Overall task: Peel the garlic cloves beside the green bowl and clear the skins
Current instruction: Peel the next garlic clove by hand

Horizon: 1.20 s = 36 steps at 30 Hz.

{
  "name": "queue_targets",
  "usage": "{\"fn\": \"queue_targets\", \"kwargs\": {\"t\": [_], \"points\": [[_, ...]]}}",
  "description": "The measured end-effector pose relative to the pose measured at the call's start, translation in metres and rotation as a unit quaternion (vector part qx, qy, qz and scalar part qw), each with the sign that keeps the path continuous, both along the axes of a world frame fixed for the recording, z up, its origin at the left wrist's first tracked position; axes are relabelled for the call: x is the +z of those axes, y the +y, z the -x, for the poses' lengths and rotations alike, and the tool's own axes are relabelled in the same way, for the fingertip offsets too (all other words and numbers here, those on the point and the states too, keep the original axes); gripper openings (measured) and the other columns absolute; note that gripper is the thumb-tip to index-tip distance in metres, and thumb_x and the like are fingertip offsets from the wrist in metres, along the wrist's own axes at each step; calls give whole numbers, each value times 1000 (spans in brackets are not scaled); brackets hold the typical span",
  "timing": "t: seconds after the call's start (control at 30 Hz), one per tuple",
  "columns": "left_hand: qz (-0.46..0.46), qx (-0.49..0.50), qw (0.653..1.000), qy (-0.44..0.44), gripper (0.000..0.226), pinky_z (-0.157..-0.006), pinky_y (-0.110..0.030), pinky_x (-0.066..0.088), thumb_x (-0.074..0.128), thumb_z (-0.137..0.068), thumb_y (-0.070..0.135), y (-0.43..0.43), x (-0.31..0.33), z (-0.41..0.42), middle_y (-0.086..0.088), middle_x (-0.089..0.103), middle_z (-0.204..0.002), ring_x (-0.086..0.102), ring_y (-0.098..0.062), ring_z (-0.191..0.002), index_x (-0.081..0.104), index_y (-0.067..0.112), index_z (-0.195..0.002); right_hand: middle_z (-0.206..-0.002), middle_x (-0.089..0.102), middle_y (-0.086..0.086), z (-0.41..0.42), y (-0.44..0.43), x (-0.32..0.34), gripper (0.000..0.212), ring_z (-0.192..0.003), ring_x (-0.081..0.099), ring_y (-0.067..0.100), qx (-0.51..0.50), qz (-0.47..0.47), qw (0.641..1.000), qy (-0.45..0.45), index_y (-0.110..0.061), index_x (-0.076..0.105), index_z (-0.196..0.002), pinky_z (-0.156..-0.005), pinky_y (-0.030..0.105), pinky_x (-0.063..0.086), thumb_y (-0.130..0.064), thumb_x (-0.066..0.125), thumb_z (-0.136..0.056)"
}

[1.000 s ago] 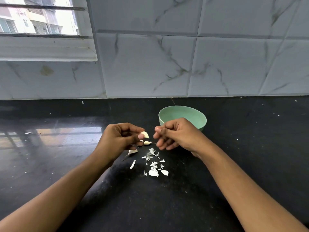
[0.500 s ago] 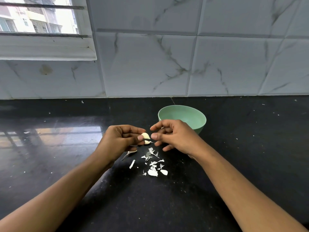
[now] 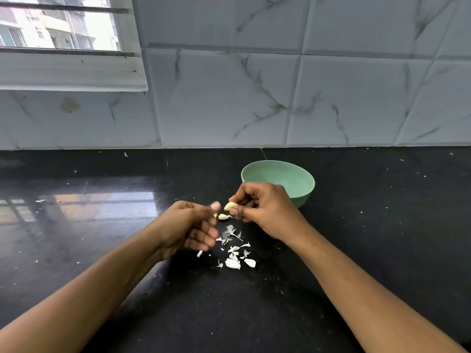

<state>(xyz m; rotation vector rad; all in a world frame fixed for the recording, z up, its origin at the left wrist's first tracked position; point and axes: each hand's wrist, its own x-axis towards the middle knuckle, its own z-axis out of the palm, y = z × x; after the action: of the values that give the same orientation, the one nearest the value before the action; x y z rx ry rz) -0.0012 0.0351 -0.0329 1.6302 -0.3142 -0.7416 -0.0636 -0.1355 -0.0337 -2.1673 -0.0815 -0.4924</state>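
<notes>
Right hand (image 3: 265,212) pinches clove (image 3: 230,206) between thumb and fingers, just in front of bowl (image 3: 304,192). Left hand (image 3: 188,225) close beside it, fingers loosely curled, blurred, nothing seen inside. Second clove (image 3: 223,216) lies on counter (image 3: 382,250) between both hands. Skins (image 3: 233,262) scattered nearer to person, beside left fingertips.

home kitchen: tiled wall (image 3: 254,85), black counter (image 3: 382,212)

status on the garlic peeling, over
Right hand pinches pale garlic clove; left hand blurred, grip unclear. Second clove on black counter. White papery skins uncleared beside round green bowl.
</notes>
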Motion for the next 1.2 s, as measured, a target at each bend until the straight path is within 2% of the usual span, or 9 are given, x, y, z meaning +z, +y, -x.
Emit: {"fn": "queue_targets", "kwargs": {"t": [0.1,0.2,0.33,0.57,0.77,0.87,1.03,1.13,1.2], "points": [[-53,-4,991,-123,44,-39,-20,43,50,-94,39,-2,-4,0,-12,65,-58,58,-19,-41,58,6,-67,-67,69,-3,1,-2,2,8,-64,68,12,18,-43,998,45,-10,68,-82,-61,25,58,-5,74,-79],[-41,18,964,-262,5,-47,-26,49,63,-89,12,0,-6,-1,-5,71,-77,63,-14,-57,66,16,-89,-72,70,-2,1,-2,2,8,-69,70,11,28,-46,997,60,-10,70,-87,-61,21,57,-4,71,-82],[49,-5,976,-213,18,-61,-27,55,64,-85,13,-2,-9,1,-7,74,-92,69,-16,-79,66,16,-103,-75,72,7,0,-1,2,7,-67,70,11,22,-53,997,48,-7,69,-87,-60,19,56,-3,71,-82],[92,22,983,-156,14,-59,-18,54,63,-84,14,-5,-12,4,-12,75,-82,71,-14,-73,71,2,-89,-70,72,6,2,5,0,7,-60,69,12,-3,30,999,-15,-8,69,-78,-63,30,58,-11,75,-79],[13,52,934,-353,11,-74,-44,59,66,-87,18,-3,-15,2,0,75,-74,72,-20,-73,76,21,-87,-67,70,0,3,12,1,16,-62,67,11,-38,144,989,4,-14,65,-80,-69,37,54,-28,66,-86],[-25,41,917,-397,14,-74,-45,58,63,-90,20,-3,-17,1,6,74,-75,72,-10,-73,74,28,-88,-74,70,5,3,12,1,20,-70,67,20,-36,174,983,44,-14,65,-85,-71,41,54,-33,61,-90],[-29,46,893,-447,16,-73,-34,58,63,-90,16,-3,-15,2,12,73,-73,70,-1,-71,74,27,-92,-68,66,5,5,13,4,24,-59,61,19,-2,125,986,108,-15,61,-78,-65,43,55,-32,55,-94],[-18,83,854,-512,12,-62,-8,49,70,-84,17,-2,-12,6,24,68,-67,67,7,-66,77,22,-92,-54,53,-3,8,13,8,27,-44,47,7,57,-57,982,171,-13,56,-72,-46,24,47,-23,52,-97],[8,100,838,-536,12,-61,-4,46,71,-81,20,0,-10,9,23,68,-69,66,8,-67,77,20,-92,-51,49,-4,9,11,11,28,-41,42,3,98,-167,961,198,-10,56,-71,-41,16,41,-19,52,-97]]}}
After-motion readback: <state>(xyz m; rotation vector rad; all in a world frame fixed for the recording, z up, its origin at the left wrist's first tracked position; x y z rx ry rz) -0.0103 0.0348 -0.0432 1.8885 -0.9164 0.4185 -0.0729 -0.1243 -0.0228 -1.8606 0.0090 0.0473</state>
